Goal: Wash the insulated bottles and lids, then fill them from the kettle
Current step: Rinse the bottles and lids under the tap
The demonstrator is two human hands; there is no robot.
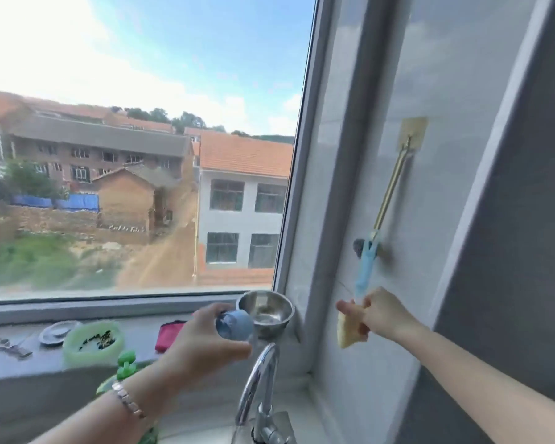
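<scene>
my left hand [202,344] curls round the blue lid [234,325], held above the tap [257,373] beside the steel bowl [266,312], probably for rinsing. on the right, my right hand [378,315] pinches a yellow sponge [350,331] under the hanging brush [367,257], likely for scrubbing.

On the windowsill [20,376] a steel bowl [265,312] stands at the right end by the wall corner, with a pink cloth [169,334] just left of it, then a green dish [92,342] holding dark bits and a small grey dish [56,331] nearer the glass. A chrome tap [257,379] rises in front of the sill's right end, and a beige adhesive hook [412,133] sticks to the right wall.
</scene>
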